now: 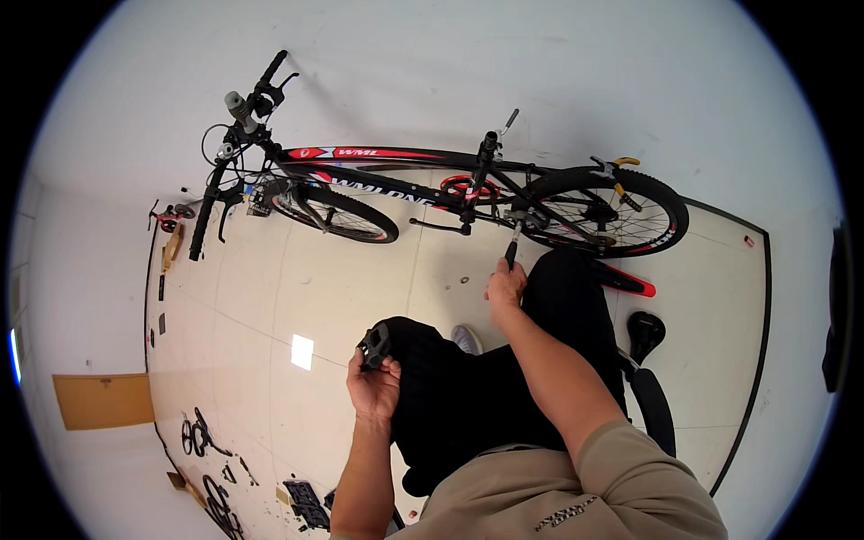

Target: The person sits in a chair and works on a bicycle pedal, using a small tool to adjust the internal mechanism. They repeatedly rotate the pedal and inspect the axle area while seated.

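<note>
My left hand (374, 393) is closed round a black bicycle pedal (375, 346) over my left knee. Farther off and to the right, my right hand (507, 288) grips a black-handled tool (512, 251) with a silver shaft. The tool's far end reaches the bicycle (378, 184) behind its crank area, against a greyish part; I cannot make out whether they touch. A bare crank arm (439, 225) points left from the frame's lower middle. The black and red bicycle stands along the wall, handlebar (211, 200) to the left and rear wheel (670, 202) to the right, its seat post without a saddle.
A black saddle (645, 335) and a red-tipped black mudguard (627, 279) lie right of my legs. Small rings (464, 280) rest on the floor ahead. Toward the lower left are loose bike parts (200, 434), a black tool case (307, 504) and a brown door (103, 401).
</note>
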Demonstrator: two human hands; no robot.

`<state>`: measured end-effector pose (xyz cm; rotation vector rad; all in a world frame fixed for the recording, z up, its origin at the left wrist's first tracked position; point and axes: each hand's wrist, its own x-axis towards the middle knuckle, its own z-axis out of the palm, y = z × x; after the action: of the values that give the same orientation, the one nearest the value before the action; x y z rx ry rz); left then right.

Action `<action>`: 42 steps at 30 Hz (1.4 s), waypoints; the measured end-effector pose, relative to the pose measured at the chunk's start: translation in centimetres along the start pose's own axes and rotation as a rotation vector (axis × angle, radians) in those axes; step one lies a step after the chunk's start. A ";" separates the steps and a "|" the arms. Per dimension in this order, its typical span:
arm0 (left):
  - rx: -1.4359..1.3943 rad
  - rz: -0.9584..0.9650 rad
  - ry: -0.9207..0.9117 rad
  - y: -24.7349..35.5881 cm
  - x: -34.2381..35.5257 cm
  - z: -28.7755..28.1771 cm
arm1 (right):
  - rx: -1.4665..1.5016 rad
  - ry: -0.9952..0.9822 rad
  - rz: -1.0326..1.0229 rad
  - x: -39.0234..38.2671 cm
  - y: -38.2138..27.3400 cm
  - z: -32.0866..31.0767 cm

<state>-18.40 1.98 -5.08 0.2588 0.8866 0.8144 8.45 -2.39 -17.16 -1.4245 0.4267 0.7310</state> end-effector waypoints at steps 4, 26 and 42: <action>-0.018 -0.008 -0.018 0.0 0.0 0.0 | -0.120 -0.081 0.056 -0.9 0.4 -0.3; -0.023 0.010 -0.016 -0.2 0.2 0.4 | -0.902 -0.288 -0.479 2.4 3.3 1.4; -0.021 0.009 -0.017 -0.1 0.2 0.3 | -0.991 -0.351 -0.491 0.1 0.4 1.6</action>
<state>-18.01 2.10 -5.09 0.2512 0.8617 0.8280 8.04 -0.76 -17.33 -2.1404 -0.6463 0.7908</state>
